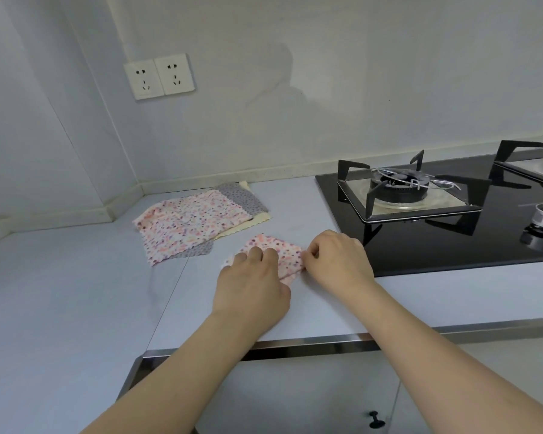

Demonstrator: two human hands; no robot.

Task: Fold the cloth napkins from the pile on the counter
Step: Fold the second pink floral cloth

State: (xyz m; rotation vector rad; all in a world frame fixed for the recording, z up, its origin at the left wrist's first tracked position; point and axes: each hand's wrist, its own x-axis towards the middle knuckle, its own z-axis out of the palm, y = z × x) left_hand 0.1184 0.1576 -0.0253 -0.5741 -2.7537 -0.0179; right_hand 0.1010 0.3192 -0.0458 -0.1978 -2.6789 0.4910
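The folded floral napkin (282, 255) lies on the worktop (76, 292) between both hands: left hand (251, 286) presses it flat, right hand (336, 261) pinches its right edge.

Soft printed cloth napkin (279, 252), matt smooth counter (76, 292), glossy black glass hob (452, 239), shiny metal counter edge (311, 344)

Soft, even, cool light; wide-angle edge distortion.

- On my desk (76, 292), the pile of napkins (188, 223) lies back left, near the wall corner.
- The napkin being folded (287, 253) sits before the pile, rightward.
- The stove (452, 214) lies right; sockets (159, 76) behind.
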